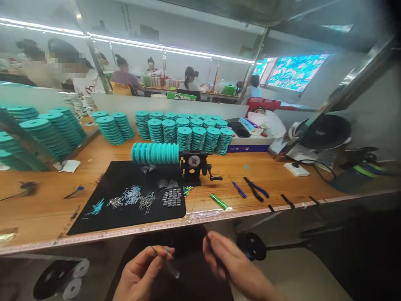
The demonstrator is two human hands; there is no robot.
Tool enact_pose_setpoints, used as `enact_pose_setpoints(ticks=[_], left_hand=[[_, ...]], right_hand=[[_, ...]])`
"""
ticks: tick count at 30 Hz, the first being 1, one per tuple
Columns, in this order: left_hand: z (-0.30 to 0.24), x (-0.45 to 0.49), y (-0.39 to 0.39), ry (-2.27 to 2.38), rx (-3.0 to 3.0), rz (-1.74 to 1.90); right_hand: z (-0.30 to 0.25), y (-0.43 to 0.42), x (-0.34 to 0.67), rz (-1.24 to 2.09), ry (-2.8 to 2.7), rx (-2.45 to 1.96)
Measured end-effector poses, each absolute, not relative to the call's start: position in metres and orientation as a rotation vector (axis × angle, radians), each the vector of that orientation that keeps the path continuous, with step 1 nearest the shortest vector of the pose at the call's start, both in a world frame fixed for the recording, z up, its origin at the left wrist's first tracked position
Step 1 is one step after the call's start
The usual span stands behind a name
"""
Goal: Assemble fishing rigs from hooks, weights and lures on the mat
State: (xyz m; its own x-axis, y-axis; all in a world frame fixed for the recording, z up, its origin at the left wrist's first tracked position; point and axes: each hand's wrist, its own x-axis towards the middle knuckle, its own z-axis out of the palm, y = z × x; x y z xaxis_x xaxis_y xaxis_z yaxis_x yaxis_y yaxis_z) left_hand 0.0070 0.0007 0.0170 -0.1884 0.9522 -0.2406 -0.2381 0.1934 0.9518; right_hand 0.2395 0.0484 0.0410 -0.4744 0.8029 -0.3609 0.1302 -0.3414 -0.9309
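Left hand (pixel 140 274) and right hand (pixel 233 261) work close together, near the lap, under the bench edge.
The left hand pinches a thin wire (pixel 159 249) beside a clear tube (pixel 172 269); the right hand holds a small dark piece (pixel 209 246), too small to tell. Farther, on the wooden bench (pixel 250 167), lie a black mat (pixel 125 209) and teal spools (pixel 155 153) on a hand-crank winder (pixel 194 165).

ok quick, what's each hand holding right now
Left hand: closed, pinching a thin wire.
Right hand: closed on a slim dark item, unclear what.
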Motion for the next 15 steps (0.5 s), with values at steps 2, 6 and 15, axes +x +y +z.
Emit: enact_pose_setpoints(ticks=[2, 6, 15], left_hand=[[0.014, 0.008, -0.001, 1.246, 0.762, 1.317], [0.015, 0.009, -0.006, 1.203, 0.852, 1.302], [0.017, 0.006, -0.007, 1.096, 0.991, 1.121]], right_hand=[[0.044, 0.029, 0.224, 2.116, -1.344, -1.097], [0.042, 0.021, 0.208, 2.158, -1.480, -1.111], [0.051, 0.023, 0.204, 2.266, -1.387, -1.146]])
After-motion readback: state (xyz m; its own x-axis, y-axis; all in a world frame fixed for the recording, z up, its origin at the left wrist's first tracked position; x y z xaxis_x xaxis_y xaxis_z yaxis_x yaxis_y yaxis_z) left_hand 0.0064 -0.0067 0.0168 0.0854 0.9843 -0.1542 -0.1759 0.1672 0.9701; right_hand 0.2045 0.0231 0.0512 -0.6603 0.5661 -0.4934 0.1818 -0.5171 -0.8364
